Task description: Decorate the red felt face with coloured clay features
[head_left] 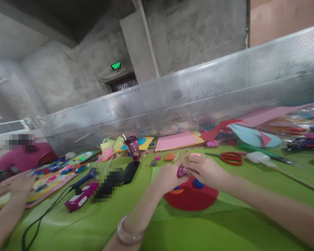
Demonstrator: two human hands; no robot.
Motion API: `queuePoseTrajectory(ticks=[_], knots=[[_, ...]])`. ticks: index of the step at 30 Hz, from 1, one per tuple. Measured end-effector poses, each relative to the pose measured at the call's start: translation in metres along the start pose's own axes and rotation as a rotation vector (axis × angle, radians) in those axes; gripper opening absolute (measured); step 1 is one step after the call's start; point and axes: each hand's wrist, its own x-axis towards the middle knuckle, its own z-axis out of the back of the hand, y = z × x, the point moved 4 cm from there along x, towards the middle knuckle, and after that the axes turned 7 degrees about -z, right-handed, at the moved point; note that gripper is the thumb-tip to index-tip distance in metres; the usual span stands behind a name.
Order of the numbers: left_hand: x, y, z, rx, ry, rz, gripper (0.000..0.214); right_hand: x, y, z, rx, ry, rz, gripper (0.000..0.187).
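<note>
A wide green table (68,223) fills the lower half of the view, and behind it stands a long perforated metal screen (199,94) that closes the far edge. On the table, below the hands, lies a red felt piece (191,199) with a blue dot on it, resting on a lighter green sheet (232,202). To the far side there is a pink sheet (176,140), and to the right red-handled scissors (231,158) and a white glue bottle (259,157), both well apart from the hands. At the left edge another person's hand (22,184) rests on a colourful board (54,172). A dark cup (133,147) stands upright near a black phone (129,171) and a purple device (80,198) with a cable.

The left hand (170,174) and the right hand (205,169) meet just above the red felt piece. Between them is a small pink shiny piece (181,170). Both hands pinch it with the fingertips pressed together around it: the left from the left side, the right from the right side. The piece is lifted a little over the felt; I cannot tell if it touches it. A pale bracelet (128,234) sits on the left wrist.

The near part of the table, in front of the felt, has open room; the left and the far side are crowded with things.
</note>
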Motion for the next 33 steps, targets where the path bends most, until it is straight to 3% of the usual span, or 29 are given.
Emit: queuePoseTrajectory(ticks=[6,11,19,29,33], knots=[[0.0005,0.0022,0.0010,0.026,0.001,0.025,0.072,0.0008,-0.0031,0.0017,-0.055,0.031,0.051,0.015],[-0.0007,0.0022,0.0015,0.035,0.012,0.044,0.071,0.0033,-0.0078,0.0008,-0.090,0.112,0.181,0.011],[-0.0030,-0.0034,0.0027,-0.075,0.006,0.019,0.067,0.0011,-0.0079,0.0016,-0.106,0.126,0.247,0.015],[-0.0006,-0.0055,0.0070,-0.497,-0.052,0.004,0.035,0.0025,-0.0080,0.0035,-0.109,0.112,0.170,0.017],[0.0003,-0.0016,0.0059,-0.665,-0.072,0.020,0.050,0.0022,-0.0070,0.0081,0.048,0.157,0.096,0.019]])
